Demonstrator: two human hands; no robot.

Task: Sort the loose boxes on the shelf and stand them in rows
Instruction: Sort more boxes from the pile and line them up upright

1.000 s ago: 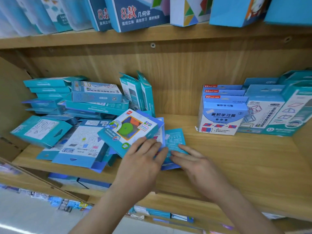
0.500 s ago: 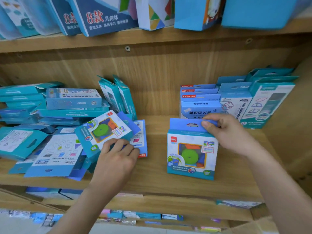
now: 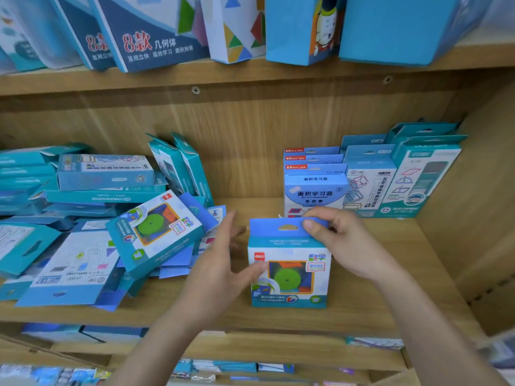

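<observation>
My left hand [image 3: 220, 263] has left the pile [image 3: 83, 232] at nine o'clock and now lies, fingers spread, against the box [image 3: 289, 277]. My right hand [image 3: 342, 243] still pinches its tab. The box stands upright mid-shelf [image 3: 362, 310], with rows [image 3: 370, 185] behind at one o'clock.

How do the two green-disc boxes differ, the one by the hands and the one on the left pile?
The standing box is upright on the shelf board; the pile box lies tilted, face up, on other loose boxes. The right hand pinches the standing box's hang tab; no hand grips the pile box. Both show the same green-disc print and a blue tab.
</observation>
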